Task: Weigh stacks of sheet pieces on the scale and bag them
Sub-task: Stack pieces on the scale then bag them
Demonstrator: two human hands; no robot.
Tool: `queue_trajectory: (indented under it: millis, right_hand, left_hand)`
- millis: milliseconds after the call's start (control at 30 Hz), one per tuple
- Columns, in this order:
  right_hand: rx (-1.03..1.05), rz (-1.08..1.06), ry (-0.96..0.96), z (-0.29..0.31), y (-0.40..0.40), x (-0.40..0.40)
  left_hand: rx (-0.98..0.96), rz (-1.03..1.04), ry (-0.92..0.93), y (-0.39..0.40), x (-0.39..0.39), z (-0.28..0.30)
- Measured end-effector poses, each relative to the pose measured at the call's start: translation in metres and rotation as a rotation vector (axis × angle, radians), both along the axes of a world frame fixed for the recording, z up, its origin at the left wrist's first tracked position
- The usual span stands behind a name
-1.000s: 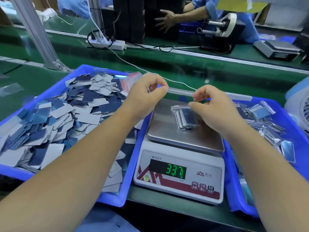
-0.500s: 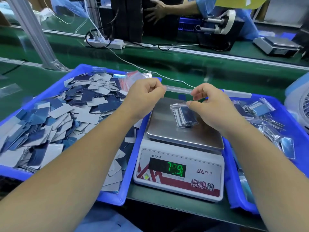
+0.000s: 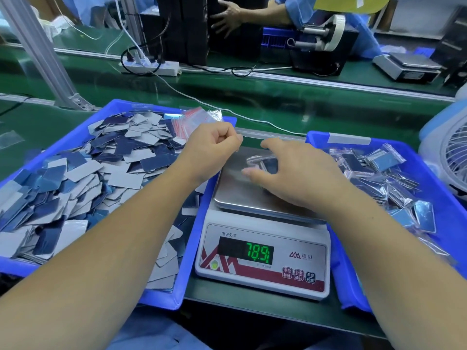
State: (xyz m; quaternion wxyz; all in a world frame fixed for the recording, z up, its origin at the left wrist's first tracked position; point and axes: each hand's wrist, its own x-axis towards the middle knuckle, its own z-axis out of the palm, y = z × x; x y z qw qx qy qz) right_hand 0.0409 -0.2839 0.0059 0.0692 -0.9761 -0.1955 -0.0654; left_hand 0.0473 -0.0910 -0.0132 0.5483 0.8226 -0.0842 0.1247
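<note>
Currently the scale (image 3: 262, 253) sits on the green bench between two blue bins, display reading 78.9. On its steel pan (image 3: 235, 195) lies one clear bag of sheet pieces (image 3: 265, 162), partly hidden by the right hand (image 3: 295, 173). That hand hovers over the bag with fingers spread and slightly bent, thumb toward the near side; contact with the bag can't be confirmed, motion blur there. Left hand (image 3: 211, 147) is at the pan's far-left corner, fingers curled in with thumb against the index finger; whether it pinches anything can't be told. Left bin (image 3: 75, 137) holds a loose heap of blue and grey sheet pieces (image 3: 83, 173), with a bundle of empty red-striped zip bags (image 3: 194, 120) at its far right corner. Right bin (image 3: 414, 152) holds filled bags (image 3: 384, 178). A white fan (image 3: 452, 152) stands at the far right edge. Another person's hand (image 3: 227, 17) rests against black equipment across the conveyor.
</note>
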Motion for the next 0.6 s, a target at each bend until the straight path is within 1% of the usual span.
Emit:
queue_trajectory:
  millis: [67, 200, 367, 433, 600]
  right_hand:
    - [-0.039, 0.068, -0.014, 0.003, 0.004, -0.003]
    - [0.004, 0.142, -0.055, 0.014, 0.003, -0.005]
    - [-0.128, 0.154, -0.180, 0.022, -0.006, -0.005]
    - [-0.105, 0.115, -0.184, 0.025, -0.014, -0.004]
    - [0.138, -0.148, -0.123, 0.038, -0.068, 0.009]
  left_hand:
    - [0.001, 0.007, 0.011, 0.000, 0.000, -0.001]
    - [0.022, 0.021, 0.029, -0.001, 0.001, -0.004]
    - [0.027, 0.019, 0.023, -0.002, 0.003, -0.008]
    - [0.039, 0.027, 0.010, -0.003, 0.003, -0.009]
    - [-0.042, 0.128, -0.012, -0.001, 0.003, -0.009]
